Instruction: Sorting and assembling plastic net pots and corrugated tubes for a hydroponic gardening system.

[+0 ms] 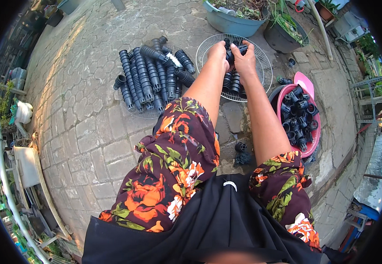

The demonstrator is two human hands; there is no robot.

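Both arms reach forward over a round wire rack [266,66]. My left hand [217,55] and my right hand [245,61] are closed around a short stack of black plastic net pots [229,56]. The fingers' far sides are hidden. Beneath my hands, more stacked black pots [235,82] lie on that rack. To the left, many long pot stacks [141,75] are piled on a second wire rack [145,115], one with a white piece [174,60] among them. At right stands a pink basin [317,140] filled with loose black pots [297,115].
A few single pots lie on the paving, one [240,147] near my knees beside a dark clump [243,158]. Beyond the rack stand a grey-blue planter tub [230,25] and a black plant pot [283,36]. A white pipe [7,176] runs along the left edge.
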